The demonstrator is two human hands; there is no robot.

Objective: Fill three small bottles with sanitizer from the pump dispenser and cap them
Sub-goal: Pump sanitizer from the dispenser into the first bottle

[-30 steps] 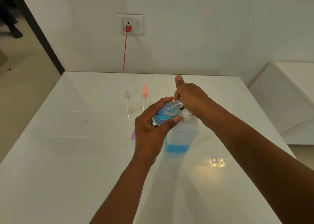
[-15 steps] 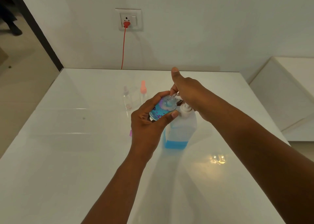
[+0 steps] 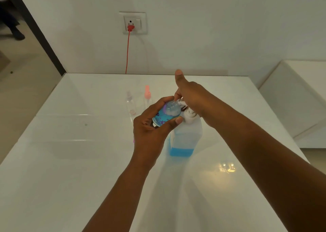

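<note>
Left hand point(image 3: 150, 131) grip wrapped around floral-labelled small bottle point(image 3: 165, 114), tilted, mouth at pump dispenser point(image 3: 186, 136) nozzle. Right hand point(image 3: 192, 97) on pump head, thumb raised; its grip unclear. Dispenser upright on tabletop point(image 3: 70, 161).

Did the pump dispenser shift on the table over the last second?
No. The pump dispenser stands at the same spot relative to the two small bottles behind it; only the head camera moved.
</note>
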